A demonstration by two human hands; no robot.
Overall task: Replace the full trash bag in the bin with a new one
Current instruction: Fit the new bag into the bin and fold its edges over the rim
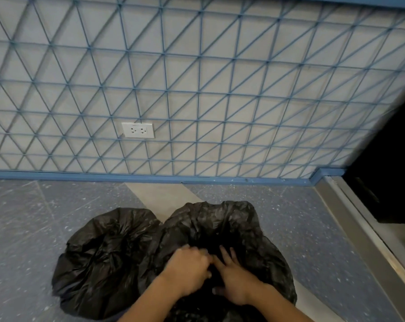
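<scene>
Low at centre frame, left hand curled, gripping crinkled black plastic bag draped over its container, right hand fingers spread flat inside its mouth, tied bulging black bag touching its left on speckled grey floor, white double socket on blue-latticed wall behind.

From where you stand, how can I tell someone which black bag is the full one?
Start at the white wall socket on the blue lattice wall, then look down to the grey floor. Two black bags touch there. The full bag is the left one, gathered shut at its top and untouched; both hands work in the open bag on its right.
</scene>
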